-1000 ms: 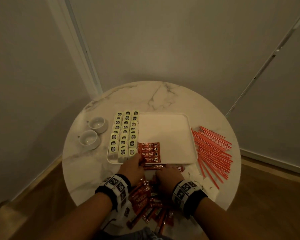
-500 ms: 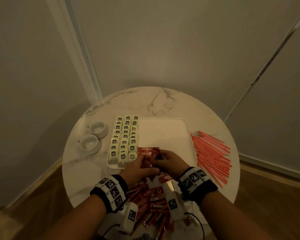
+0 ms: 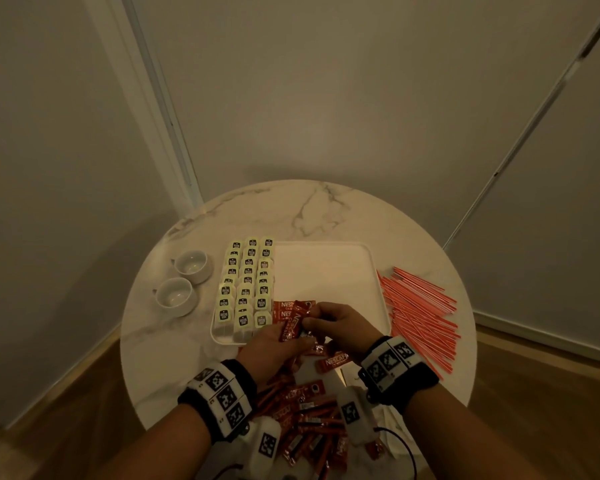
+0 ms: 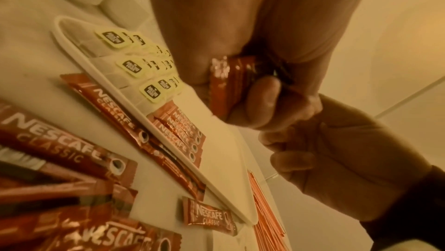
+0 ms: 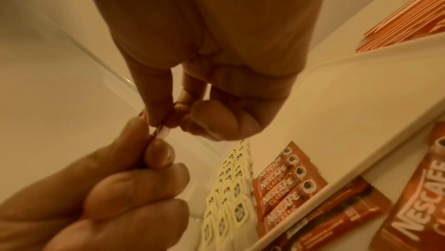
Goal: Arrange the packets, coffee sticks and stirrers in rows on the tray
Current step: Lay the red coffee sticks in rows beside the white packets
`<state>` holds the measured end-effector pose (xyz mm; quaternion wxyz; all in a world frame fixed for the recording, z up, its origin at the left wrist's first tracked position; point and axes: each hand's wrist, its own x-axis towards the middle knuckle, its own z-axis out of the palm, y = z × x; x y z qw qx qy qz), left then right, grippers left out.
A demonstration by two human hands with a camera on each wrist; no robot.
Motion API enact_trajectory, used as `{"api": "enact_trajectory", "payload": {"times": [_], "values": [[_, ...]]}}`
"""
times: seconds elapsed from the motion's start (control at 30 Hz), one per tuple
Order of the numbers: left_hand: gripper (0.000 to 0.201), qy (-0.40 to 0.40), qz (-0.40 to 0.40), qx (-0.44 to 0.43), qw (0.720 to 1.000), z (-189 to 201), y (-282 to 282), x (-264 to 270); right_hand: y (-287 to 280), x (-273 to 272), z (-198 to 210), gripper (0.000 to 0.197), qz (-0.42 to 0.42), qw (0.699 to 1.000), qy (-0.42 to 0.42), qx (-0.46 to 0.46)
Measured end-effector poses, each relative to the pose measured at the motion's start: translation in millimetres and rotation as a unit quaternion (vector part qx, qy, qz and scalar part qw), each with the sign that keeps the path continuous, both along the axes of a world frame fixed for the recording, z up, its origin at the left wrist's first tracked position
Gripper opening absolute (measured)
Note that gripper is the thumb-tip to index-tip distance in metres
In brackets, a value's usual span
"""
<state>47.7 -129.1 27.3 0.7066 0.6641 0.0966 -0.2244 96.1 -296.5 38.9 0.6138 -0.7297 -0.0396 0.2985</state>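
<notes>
A white tray [image 3: 329, 271] holds three columns of pale tea packets [image 3: 248, 282] on its left side. Beside them lies a short row of red coffee sticks [image 3: 284, 309], also seen as coffee sticks [image 5: 284, 183] from the right wrist. My left hand [image 3: 290, 337] grips a small bundle of coffee sticks [image 4: 221, 91] just above the tray's near edge. My right hand [image 3: 314, 320] pinches the far end of the held sticks [image 5: 159, 131] between thumb and finger. Red stirrers [image 3: 420, 313] lie loose on the table, right of the tray.
Two small white cups [image 3: 182, 282] stand left of the tray on the round marble table [image 3: 326, 209]. A loose pile of coffee sticks [image 3: 309, 420] covers the table's near edge under my wrists. Walls close in behind the table.
Both hands have lifted from the loose pile at the table's front and moved forward over the tray's near edge, now holding coffee sticks between them.
</notes>
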Motion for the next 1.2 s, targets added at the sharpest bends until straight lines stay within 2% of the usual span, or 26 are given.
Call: {"api": "enact_trajectory", "payload": {"times": [0.1,0.17,0.3,0.37,0.47,0.53,0.63,0.73,0.8,0.9,0.97,1.07,1.2], "values": [[0.018,0.019,-0.01,-0.034,0.999,6,0,-1,2,2,0,0.019,-0.041,0.995,0.036,0.083],[0.025,0.028,-0.005,-0.087,0.996,8,0,-2,7,3,2,0.019,-0.073,0.985,0.06,0.145],[0.024,0.061,0.033,-0.179,0.981,9,0,1,15,0,5,0.013,-0.089,0.954,0.107,0.267],[0.026,0.069,0.051,-0.205,0.975,8,1,5,17,1,2,0.01,-0.082,0.946,0.106,0.294],[0.036,0.073,0.053,-0.176,0.98,2,5,14,17,9,-2,0.014,-0.104,0.945,0.091,0.295],[0.035,0.085,0.068,-0.156,0.982,1,7,19,16,17,-2,0.014,-0.133,0.947,0.073,0.282],[0.025,0.088,0.157,-0.164,0.97,-4,11,29,13,34,-1,0.02,-0.156,0.961,0.039,0.223],[0.019,0.045,0.22,-0.102,0.969,-4,16,42,12,46,1,0.025,-0.091,0.989,-0.011,0.118],[0.018,0.026,0.201,-0.074,0.976,0,17,50,16,52,2,0.026,-0.03,0.997,-0.06,0.039],[0.015,-0.004,0.155,-0.013,0.988,4,16,61,26,61,1,0.025,0.038,0.991,-0.123,-0.035],[0.011,-0.014,0.165,0.003,0.986,1,18,69,29,68,0,0.021,0.053,0.99,-0.124,-0.048],[0.022,0.0,0.22,-0.015,0.975,-6,25,81,24,80,-4,0.017,0.059,0.992,-0.094,-0.057],[0.023,0.031,0.261,-0.029,0.964,-16,33,91,16,101,-10,0.018,0.054,0.993,-0.059,-0.087]]}}
